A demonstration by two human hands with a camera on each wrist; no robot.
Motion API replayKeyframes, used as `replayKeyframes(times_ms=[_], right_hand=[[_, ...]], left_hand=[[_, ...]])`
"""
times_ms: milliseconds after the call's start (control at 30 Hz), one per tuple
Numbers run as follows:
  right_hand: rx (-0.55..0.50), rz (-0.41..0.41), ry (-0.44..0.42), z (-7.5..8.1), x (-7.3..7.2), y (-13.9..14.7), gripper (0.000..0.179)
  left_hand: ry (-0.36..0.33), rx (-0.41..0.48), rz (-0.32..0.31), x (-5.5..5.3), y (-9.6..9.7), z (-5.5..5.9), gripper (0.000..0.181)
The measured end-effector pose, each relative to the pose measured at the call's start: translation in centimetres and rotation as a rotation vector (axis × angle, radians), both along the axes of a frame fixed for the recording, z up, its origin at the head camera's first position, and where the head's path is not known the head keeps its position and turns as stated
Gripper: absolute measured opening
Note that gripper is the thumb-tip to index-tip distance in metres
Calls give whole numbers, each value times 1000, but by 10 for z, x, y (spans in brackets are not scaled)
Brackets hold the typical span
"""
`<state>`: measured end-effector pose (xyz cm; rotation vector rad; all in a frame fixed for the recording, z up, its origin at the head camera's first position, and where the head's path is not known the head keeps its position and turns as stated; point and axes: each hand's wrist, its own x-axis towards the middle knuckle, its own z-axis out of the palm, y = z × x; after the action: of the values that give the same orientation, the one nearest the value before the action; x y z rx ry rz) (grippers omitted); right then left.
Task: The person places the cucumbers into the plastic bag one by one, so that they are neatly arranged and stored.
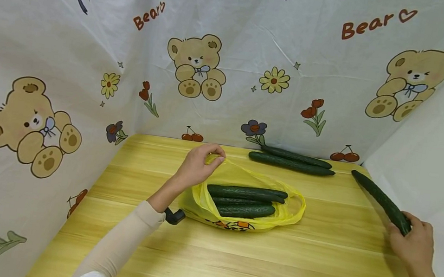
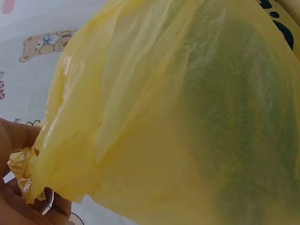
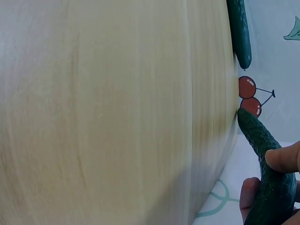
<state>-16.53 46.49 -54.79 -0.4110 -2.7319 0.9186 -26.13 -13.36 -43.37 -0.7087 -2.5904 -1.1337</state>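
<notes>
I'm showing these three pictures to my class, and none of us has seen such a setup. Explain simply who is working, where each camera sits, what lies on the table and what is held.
There is no machine doing the work, just a person's two bare hands. The widest picture comes from a camera worn on the head, looking forward and down. The other two come from cameras on the wrists, one for each hand.

On the wood-grain table sits a yellow plastic bag with several cucumbers inside. Two more cucumbers lie side by side near the back edge. The left hand grips the bag's edge; the right hand holds a single cucumber.
</notes>
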Motion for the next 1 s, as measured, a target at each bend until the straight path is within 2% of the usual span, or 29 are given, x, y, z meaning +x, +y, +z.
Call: replayKeyframes(times_ms=[367, 533, 1000], right_hand=[[-4, -8, -4, 4, 6, 1, 66], [0, -12, 20, 6, 6, -2, 63], [20, 59, 80, 18, 12, -17, 58]], left_hand=[[9, -2, -1, 0, 1, 0, 13], [7, -1, -3, -1, 1, -1, 13], [21, -7, -5, -4, -1, -3, 12]])
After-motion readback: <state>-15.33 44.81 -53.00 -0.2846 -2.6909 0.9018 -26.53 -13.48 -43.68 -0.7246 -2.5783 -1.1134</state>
